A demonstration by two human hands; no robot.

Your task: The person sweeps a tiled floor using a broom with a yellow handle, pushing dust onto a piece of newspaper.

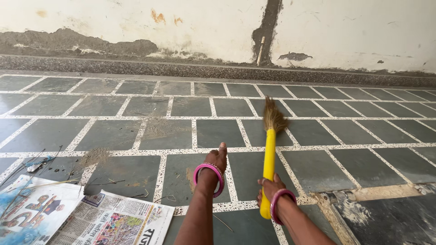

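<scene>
Her right hand (271, 187) grips the yellow-handled broom (270, 159), left hand (219, 159) empty and loose; dust piles (95, 156) remain unswept by the newspaper (113, 220).

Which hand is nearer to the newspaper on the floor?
Left. The left hand reaches out over the tiles just right of the newspaper; the right hand is farther right, gripping the yellow broom.

Yellow broom, grey tiles

Broom (270, 156): yellow handle, tan bristles; floor (318, 168): grey tiles, white speckled grid; pink bangles (210, 174); colourful newspaper (109, 220) near left.
</scene>
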